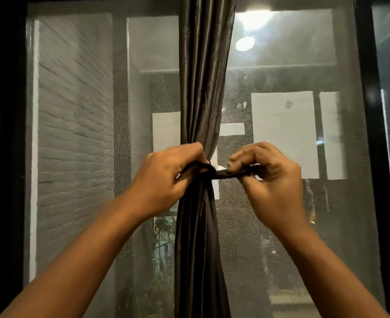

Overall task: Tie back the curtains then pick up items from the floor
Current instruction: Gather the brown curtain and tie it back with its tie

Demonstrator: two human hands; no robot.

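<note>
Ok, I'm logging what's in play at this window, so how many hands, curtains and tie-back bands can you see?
Hands: 2, left hand and right hand
Gathered grey curtain: 1
Dark tie-back band: 1
Total: 4

Open room either side of the curtain

The curtain (200,88) hangs mid-frame, the mesh screen (74,111) close behind it; the black frame (8,157) bounds the left and right edges.

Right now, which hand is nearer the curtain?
Left. The left hand is against the curtain at the tie; the right hand pulls the tie's end, off to the right.
</note>
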